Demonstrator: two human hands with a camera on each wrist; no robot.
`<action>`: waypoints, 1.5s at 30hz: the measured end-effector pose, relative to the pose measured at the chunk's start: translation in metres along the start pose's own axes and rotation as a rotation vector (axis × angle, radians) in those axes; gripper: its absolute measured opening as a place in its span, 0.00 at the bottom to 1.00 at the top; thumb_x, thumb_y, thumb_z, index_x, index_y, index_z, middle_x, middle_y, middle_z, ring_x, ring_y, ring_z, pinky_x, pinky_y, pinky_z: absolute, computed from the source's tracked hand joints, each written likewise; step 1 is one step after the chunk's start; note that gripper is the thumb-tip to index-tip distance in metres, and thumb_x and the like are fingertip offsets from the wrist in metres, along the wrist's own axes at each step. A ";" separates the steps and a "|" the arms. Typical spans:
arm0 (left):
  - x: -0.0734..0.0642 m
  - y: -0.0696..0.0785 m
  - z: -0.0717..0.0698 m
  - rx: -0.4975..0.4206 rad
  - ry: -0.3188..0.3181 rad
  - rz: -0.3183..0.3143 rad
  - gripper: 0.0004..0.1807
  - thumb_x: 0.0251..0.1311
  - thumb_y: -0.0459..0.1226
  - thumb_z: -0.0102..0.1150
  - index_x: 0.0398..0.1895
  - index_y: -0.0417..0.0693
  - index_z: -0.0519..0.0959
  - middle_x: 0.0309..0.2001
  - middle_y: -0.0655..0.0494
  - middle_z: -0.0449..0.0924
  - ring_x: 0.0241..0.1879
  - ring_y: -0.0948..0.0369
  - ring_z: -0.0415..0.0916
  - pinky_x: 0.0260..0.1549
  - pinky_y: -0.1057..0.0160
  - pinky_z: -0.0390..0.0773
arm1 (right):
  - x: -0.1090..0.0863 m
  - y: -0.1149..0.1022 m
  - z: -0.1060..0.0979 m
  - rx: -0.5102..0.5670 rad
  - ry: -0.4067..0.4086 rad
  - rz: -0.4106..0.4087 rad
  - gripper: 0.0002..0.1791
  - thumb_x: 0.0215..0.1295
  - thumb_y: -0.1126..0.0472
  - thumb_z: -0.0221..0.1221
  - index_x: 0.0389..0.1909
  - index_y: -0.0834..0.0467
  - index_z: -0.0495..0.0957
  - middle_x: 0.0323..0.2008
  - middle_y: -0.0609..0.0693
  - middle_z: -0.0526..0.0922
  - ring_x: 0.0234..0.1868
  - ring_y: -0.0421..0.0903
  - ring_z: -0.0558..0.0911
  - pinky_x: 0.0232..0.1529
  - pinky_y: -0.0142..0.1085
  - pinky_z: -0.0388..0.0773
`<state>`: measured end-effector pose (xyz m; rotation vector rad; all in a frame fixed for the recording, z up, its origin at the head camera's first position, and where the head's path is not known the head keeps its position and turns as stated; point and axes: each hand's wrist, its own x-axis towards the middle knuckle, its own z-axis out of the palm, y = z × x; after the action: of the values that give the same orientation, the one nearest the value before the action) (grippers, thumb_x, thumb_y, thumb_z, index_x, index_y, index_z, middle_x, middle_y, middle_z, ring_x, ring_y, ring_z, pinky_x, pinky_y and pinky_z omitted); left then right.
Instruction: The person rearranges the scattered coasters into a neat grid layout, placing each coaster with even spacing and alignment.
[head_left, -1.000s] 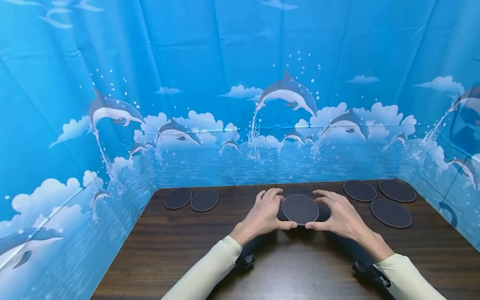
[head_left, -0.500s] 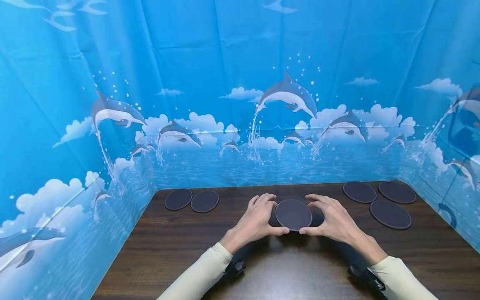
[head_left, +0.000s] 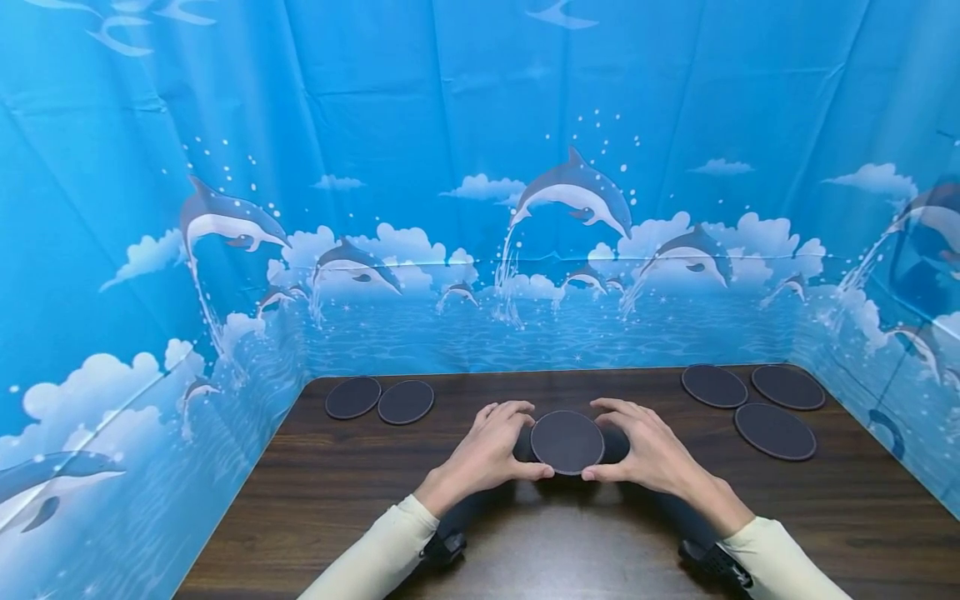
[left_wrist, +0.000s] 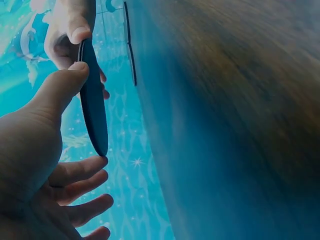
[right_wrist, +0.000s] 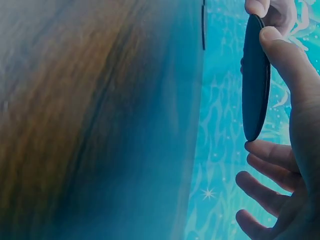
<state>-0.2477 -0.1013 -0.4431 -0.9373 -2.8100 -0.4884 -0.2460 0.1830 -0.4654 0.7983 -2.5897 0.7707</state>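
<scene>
Between my two hands, near the middle of the table, is a dark round coaster (head_left: 567, 442) with a stitched-looking pale edge. My left hand (head_left: 483, 450) pinches its left edge, thumb at the near rim and index fingertip at the far side. On the opposite edge, my right hand (head_left: 651, 450) holds it the same way, the two thumbs close together. Both wrist views show the coaster (left_wrist: 94, 100) edge-on, raised off the tabletop, with the other fingers of each hand spread free of it.
Two similar coasters (head_left: 406, 402) lie side by side at the table's back left. Three more coasters (head_left: 776, 431) lie grouped at the back right. A blue dolphin-print curtain (head_left: 465, 208) walls the dark wooden table (head_left: 337, 508) at its back and sides.
Both hands have carried the coaster leftward and a little nearer to me, keeping their hold on its edges. The coasters lying on the table have stayed in place.
</scene>
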 end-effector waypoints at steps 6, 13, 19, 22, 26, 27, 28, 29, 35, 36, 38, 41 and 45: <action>-0.005 -0.005 -0.006 -0.010 -0.001 -0.005 0.42 0.52 0.70 0.66 0.57 0.48 0.81 0.68 0.55 0.70 0.69 0.58 0.63 0.70 0.45 0.53 | 0.002 -0.004 0.001 0.044 -0.022 -0.011 0.52 0.44 0.25 0.71 0.62 0.59 0.80 0.59 0.51 0.80 0.62 0.60 0.74 0.58 0.66 0.67; -0.012 -0.015 -0.014 -0.022 -0.014 -0.008 0.40 0.51 0.68 0.69 0.56 0.48 0.82 0.68 0.55 0.69 0.70 0.58 0.62 0.70 0.43 0.51 | 0.009 -0.017 0.003 0.073 -0.032 -0.002 0.51 0.46 0.25 0.71 0.65 0.55 0.77 0.58 0.51 0.81 0.60 0.58 0.77 0.54 0.64 0.71; -0.021 -0.025 -0.015 0.003 0.006 -0.007 0.38 0.49 0.68 0.70 0.53 0.50 0.82 0.69 0.55 0.68 0.73 0.53 0.57 0.70 0.42 0.50 | 0.013 -0.027 0.012 0.041 -0.041 -0.005 0.49 0.45 0.23 0.70 0.59 0.56 0.81 0.61 0.50 0.78 0.59 0.57 0.77 0.55 0.62 0.72; -0.025 -0.030 -0.016 0.008 0.015 -0.008 0.38 0.48 0.69 0.70 0.51 0.52 0.82 0.70 0.54 0.67 0.74 0.51 0.54 0.70 0.41 0.50 | 0.014 -0.030 0.017 0.036 -0.052 -0.011 0.47 0.44 0.23 0.70 0.56 0.56 0.83 0.63 0.48 0.77 0.61 0.57 0.76 0.56 0.63 0.70; -0.029 -0.035 -0.019 -0.001 0.005 -0.010 0.38 0.46 0.71 0.69 0.50 0.54 0.81 0.70 0.54 0.66 0.74 0.51 0.54 0.70 0.40 0.50 | 0.014 -0.034 0.022 0.051 -0.060 -0.014 0.48 0.44 0.23 0.70 0.56 0.56 0.83 0.62 0.48 0.77 0.61 0.56 0.76 0.58 0.64 0.68; -0.030 -0.036 -0.020 -0.006 0.002 -0.010 0.38 0.46 0.71 0.69 0.49 0.54 0.81 0.70 0.54 0.66 0.74 0.51 0.54 0.70 0.40 0.50 | 0.015 -0.034 0.023 0.054 -0.060 -0.012 0.47 0.44 0.23 0.70 0.55 0.56 0.83 0.62 0.48 0.77 0.61 0.56 0.76 0.59 0.64 0.68; -0.031 -0.037 -0.021 -0.011 0.001 -0.009 0.38 0.46 0.72 0.69 0.49 0.54 0.81 0.70 0.54 0.66 0.74 0.51 0.55 0.69 0.40 0.50 | 0.015 -0.035 0.024 0.056 -0.062 -0.011 0.48 0.44 0.23 0.70 0.56 0.56 0.83 0.62 0.48 0.77 0.60 0.56 0.76 0.59 0.63 0.68; -0.031 -0.037 -0.021 -0.012 0.001 -0.005 0.39 0.46 0.72 0.68 0.49 0.54 0.81 0.70 0.54 0.66 0.73 0.51 0.55 0.69 0.40 0.51 | 0.015 -0.035 0.024 0.054 -0.064 -0.010 0.48 0.43 0.22 0.69 0.55 0.56 0.83 0.62 0.48 0.77 0.60 0.55 0.76 0.59 0.63 0.68; -0.035 -0.042 -0.022 -0.009 -0.012 0.001 0.40 0.45 0.74 0.67 0.48 0.55 0.79 0.71 0.53 0.65 0.72 0.51 0.58 0.69 0.39 0.52 | 0.015 -0.038 0.030 0.056 -0.082 -0.016 0.45 0.44 0.23 0.70 0.51 0.55 0.85 0.63 0.48 0.76 0.61 0.55 0.76 0.58 0.63 0.68; -0.036 -0.043 -0.022 -0.010 -0.018 0.000 0.40 0.45 0.74 0.67 0.48 0.55 0.79 0.71 0.53 0.65 0.72 0.51 0.58 0.69 0.39 0.52 | 0.015 -0.038 0.031 0.056 -0.087 -0.017 0.44 0.45 0.23 0.69 0.51 0.54 0.85 0.64 0.48 0.76 0.61 0.55 0.76 0.59 0.63 0.68; -0.037 -0.044 -0.022 -0.014 -0.028 0.000 0.39 0.44 0.74 0.67 0.48 0.55 0.79 0.71 0.52 0.65 0.71 0.51 0.58 0.68 0.39 0.52 | 0.015 -0.039 0.033 0.054 -0.092 -0.022 0.43 0.45 0.23 0.69 0.50 0.54 0.85 0.64 0.48 0.75 0.61 0.55 0.76 0.59 0.63 0.68; -0.039 -0.046 -0.021 -0.026 -0.046 -0.003 0.39 0.44 0.73 0.68 0.46 0.55 0.78 0.71 0.51 0.65 0.71 0.51 0.59 0.68 0.39 0.52 | 0.014 -0.040 0.036 0.052 -0.097 -0.019 0.42 0.45 0.23 0.69 0.49 0.54 0.85 0.64 0.48 0.75 0.61 0.55 0.76 0.58 0.63 0.68; -0.041 -0.047 -0.020 -0.034 -0.079 -0.009 0.39 0.44 0.74 0.67 0.46 0.55 0.77 0.72 0.51 0.64 0.72 0.52 0.58 0.68 0.40 0.52 | 0.012 -0.042 0.039 0.057 -0.104 -0.014 0.43 0.45 0.22 0.69 0.49 0.54 0.85 0.64 0.48 0.75 0.61 0.56 0.76 0.59 0.63 0.67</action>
<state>-0.2427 -0.1665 -0.4461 -0.9725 -2.8862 -0.5132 -0.2357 0.1259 -0.4747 0.8944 -2.6612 0.8231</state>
